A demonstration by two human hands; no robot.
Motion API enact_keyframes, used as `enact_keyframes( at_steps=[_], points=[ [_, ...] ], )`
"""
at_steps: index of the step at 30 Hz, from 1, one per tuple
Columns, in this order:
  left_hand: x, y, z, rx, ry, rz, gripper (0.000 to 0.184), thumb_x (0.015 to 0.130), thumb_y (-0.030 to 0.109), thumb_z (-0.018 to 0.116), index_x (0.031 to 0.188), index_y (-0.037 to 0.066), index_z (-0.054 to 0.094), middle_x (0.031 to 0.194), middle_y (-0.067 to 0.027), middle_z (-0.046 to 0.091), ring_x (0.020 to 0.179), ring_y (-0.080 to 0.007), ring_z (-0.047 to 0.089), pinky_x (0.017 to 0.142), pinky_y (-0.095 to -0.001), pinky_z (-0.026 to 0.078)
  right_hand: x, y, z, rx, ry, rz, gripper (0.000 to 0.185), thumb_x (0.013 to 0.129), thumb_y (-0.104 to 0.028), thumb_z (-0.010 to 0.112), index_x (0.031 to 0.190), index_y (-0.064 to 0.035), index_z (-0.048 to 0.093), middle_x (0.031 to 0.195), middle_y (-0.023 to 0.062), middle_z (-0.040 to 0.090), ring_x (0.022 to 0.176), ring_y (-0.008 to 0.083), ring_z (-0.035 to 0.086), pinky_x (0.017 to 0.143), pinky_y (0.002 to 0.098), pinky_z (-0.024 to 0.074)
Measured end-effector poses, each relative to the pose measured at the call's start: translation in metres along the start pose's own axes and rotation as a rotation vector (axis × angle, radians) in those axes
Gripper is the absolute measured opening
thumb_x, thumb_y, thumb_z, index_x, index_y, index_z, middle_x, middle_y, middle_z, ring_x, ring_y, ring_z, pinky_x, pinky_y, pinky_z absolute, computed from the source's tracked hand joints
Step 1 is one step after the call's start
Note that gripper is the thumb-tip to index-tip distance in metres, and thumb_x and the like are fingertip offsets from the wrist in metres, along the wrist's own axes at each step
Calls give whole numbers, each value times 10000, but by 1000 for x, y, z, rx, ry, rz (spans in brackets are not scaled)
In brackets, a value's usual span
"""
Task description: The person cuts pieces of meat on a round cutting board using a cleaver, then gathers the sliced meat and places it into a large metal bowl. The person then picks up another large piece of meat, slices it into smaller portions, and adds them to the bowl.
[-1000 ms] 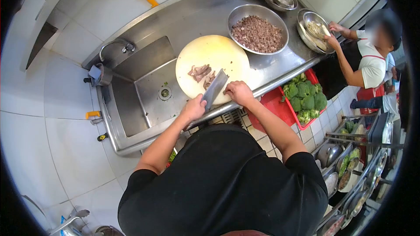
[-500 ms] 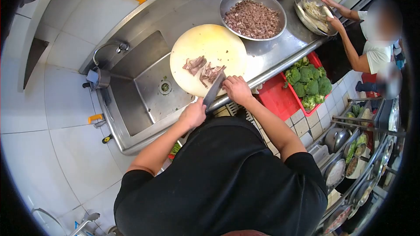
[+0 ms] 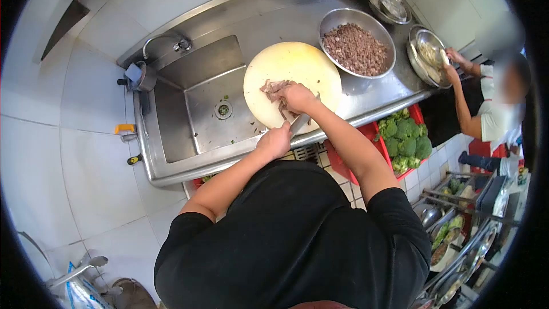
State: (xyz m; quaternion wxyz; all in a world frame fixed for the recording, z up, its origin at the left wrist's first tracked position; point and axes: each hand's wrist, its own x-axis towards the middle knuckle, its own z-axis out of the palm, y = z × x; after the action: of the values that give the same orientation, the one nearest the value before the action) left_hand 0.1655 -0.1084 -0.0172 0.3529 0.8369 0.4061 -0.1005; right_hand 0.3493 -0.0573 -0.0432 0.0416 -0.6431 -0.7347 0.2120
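My left hand point(image 3: 275, 141) is closed round the handle of a knife point(image 3: 297, 125), whose blade slants up to the right at the near edge of a round, pale yellow cutting board point(image 3: 321, 80). On the board, my right hand point(image 3: 300, 99) has its fingers curled down onto some brownish meat slices point(image 3: 273, 88). Part of the meat and part of the blade are hidden by this hand and wrist. Beyond the board's right side stands a steel bowl point(image 3: 391, 51) full of small diced meat point(image 3: 354, 49).
A steel sink point(image 3: 200, 114) with a drain lies left of the board. Broccoli point(image 3: 406, 137) fills a red crate point(image 3: 377, 159) below the counter. At the far right, another person point(image 3: 494, 97) handles a bowl point(image 3: 428, 60). Shelves with pans point(image 3: 449, 234) stand lower right.
My right hand has moved from the knife blade at the board's near edge onto the meat. The knife stays in my left hand. The camera view has shifted, moving the counter rightward and down.
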Motion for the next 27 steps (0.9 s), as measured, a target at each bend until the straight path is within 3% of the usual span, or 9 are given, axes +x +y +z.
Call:
enact_keyframes(
  at_steps=[3,6,9,10,13,16,19,22,27],
  points=[
    [-2,0,1,6,-6,-14,284,1027,223,536,1231,25,519,963,-298,710,942,-487,708,838,-592,548,10,13,7,-22,59,-67,360,824,-71,674,1146,-202,766,1274,71,718,1295,271,591,1055,461,496],
    [-9,6,4,31,1,18,256,976,147,566,1193,21,514,926,-266,715,917,-463,721,775,-575,564,13,34,4,-105,104,5,329,791,-99,727,1112,-158,769,1100,95,772,1126,317,685,977,415,550],
    [-13,10,0,33,-12,0,292,901,58,559,1185,4,521,960,-265,735,951,-431,739,810,-544,582,21,43,-4,-111,-148,79,309,798,-96,704,1094,-154,772,1066,97,776,1064,310,711,940,425,565],
    [-12,8,-1,20,-22,6,284,908,61,552,1185,7,520,968,-259,738,956,-427,741,810,-541,584,25,49,2,-199,-124,22,283,843,-158,710,1116,-201,770,1023,69,785,1020,281,732,949,412,559],
    [-11,3,1,-13,8,31,280,905,53,565,1178,11,517,928,-266,722,939,-446,729,775,-564,568,25,47,-1,-344,-160,18,228,854,-195,729,1074,-195,787,1037,77,786,996,268,739,952,404,557],
    [-7,-1,0,-19,-12,23,256,963,124,569,1188,13,519,951,-269,726,945,-447,729,800,-568,564,23,53,-11,-195,-135,107,170,873,-204,726,1023,-181,802,1004,83,790,946,273,746,928,404,562],
    [-4,-5,-4,-72,-25,0,283,1025,226,555,1210,15,521,971,-274,726,954,-454,725,829,-574,557,12,56,-28,54,36,109,133,876,-128,700,948,-92,806,935,119,783,894,299,743,858,407,574],
    [1,-13,-5,-82,-36,21,341,1056,287,530,1261,14,515,993,-288,722,973,-467,716,862,-583,548,0,58,-45,138,113,135,130,901,-93,677,970,-56,781,934,157,769,891,318,732,830,418,557],
    [6,-17,-8,-109,-58,-1,377,1051,280,530,1310,8,507,1017,-306,714,1002,-483,704,896,-585,536,-33,39,-70,319,234,153,135,918,-78,643,956,-64,771,952,153,754,916,344,706,843,437,551]
  ],
)
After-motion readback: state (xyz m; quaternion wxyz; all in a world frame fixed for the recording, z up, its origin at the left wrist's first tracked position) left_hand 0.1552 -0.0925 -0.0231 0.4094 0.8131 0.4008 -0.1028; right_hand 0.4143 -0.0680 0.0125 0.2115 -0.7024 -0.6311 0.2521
